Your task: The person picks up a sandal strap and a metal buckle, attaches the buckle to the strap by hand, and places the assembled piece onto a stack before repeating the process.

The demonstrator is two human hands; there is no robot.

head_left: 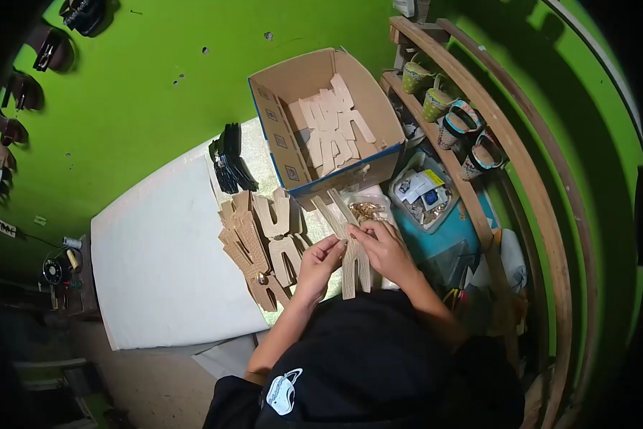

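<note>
Left hand [320, 270], right hand [386, 252]: fingertips closed on waist of beige, textured, H-shaped leather-like piece [353, 252]. Shiny gold metal fittings [368, 211] near, 1 o'clock; loosened pinch could drop piece among them.

And here are our forearms [284, 337], both bare and angled inward, our left hand [318, 269] and our right hand [386, 252] near each other in front of us, fingers [376, 228] curled, each hand pinching, the right slightly farther forward.
</note>
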